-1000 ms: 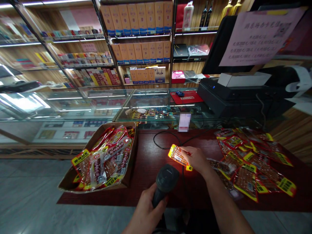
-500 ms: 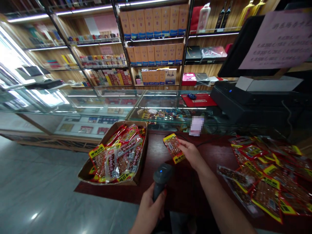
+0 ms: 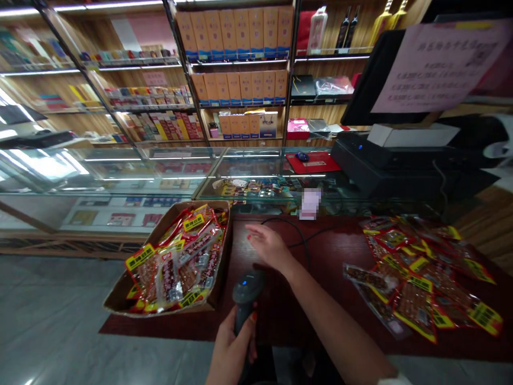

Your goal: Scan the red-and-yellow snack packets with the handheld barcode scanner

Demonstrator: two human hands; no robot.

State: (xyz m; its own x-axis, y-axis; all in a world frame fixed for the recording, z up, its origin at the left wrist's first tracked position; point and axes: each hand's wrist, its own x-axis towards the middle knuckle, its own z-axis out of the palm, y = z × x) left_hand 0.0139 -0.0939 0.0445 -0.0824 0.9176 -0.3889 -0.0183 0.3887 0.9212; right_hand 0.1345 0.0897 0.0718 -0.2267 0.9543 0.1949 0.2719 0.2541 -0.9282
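a person's left hand (image 3: 231, 342) wraps tightly around the handle of a dark grey plastic handheld scanner (image 3: 248, 287), a small blue light glowing on its head, at a dark red-brown wooden table (image 3: 332, 251). the right hand (image 3: 267, 245), fingers stretched out and unclenched, hangs above the tabletop just beside a brown cardboard box (image 3: 224, 262) heaped with shiny red-and-yellow plastic snack packets (image 3: 145, 271). a loose pile of similar packets (image 3: 414, 305) lies spread across the table's right side, beyond the forearm.
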